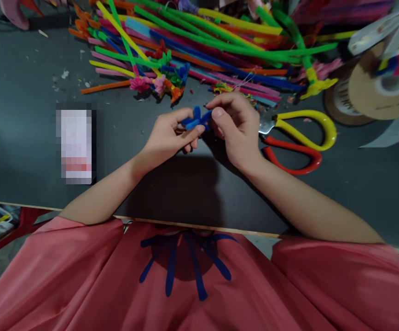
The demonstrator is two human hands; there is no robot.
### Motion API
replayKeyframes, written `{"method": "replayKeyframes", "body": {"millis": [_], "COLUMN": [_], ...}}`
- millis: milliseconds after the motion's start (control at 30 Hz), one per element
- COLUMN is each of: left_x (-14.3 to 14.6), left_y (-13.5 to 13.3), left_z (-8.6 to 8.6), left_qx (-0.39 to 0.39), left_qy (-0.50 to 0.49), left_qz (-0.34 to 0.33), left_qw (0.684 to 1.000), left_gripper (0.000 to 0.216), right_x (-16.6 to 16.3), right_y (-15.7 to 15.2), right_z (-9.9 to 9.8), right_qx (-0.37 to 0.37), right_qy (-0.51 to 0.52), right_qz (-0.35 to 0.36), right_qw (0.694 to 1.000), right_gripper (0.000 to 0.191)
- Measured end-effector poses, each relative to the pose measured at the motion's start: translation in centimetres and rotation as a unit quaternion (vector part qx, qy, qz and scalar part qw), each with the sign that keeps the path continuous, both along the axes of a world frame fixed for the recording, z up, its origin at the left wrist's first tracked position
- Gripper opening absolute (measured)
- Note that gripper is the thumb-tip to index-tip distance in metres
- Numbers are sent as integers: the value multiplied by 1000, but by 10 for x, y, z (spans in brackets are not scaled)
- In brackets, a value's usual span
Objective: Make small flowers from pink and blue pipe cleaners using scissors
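A small blue pipe-cleaner shape (198,120) with several looped, petal-like arms is held above the dark table. My left hand (172,131) is closed, pinching it between thumb and fingers from the left. From the right, my right hand (238,126) is closed with thumb and forefinger at the tip of one blue arm. The lower part of the shape is hidden behind my left thumb. Scissors (291,138) with one yellow and one red handle lie beside my right hand, their blades mostly hidden behind it.
Many coloured pipe cleaners (199,43) are heaped along the back. Ribbon spools (365,92) stand at the right. A phone-like object (77,147), blurred out, lies at the left. Several blue strips (170,269) rest on the red cloth over my lap, below the table's front edge (199,226).
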State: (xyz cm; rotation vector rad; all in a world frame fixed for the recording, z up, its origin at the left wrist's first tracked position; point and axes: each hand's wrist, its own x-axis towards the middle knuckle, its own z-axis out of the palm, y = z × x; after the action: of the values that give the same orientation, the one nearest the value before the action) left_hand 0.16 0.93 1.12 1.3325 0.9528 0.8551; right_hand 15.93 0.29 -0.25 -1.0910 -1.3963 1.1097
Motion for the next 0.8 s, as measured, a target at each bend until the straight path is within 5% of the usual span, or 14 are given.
{"method": "replayKeyframes", "body": {"millis": [800], "left_x": [-3], "left_y": [3], "left_z": [-5], "left_qx": [0], "left_qy": [-49], "left_qz": [53], "left_qw": [997], "left_gripper": [21], "right_x": [2], "right_y": [4], "right_z": [7], "right_qx": [-57], "right_qy": [32], "right_qz": [95], "right_qw": [993], "right_gripper": [34]}}
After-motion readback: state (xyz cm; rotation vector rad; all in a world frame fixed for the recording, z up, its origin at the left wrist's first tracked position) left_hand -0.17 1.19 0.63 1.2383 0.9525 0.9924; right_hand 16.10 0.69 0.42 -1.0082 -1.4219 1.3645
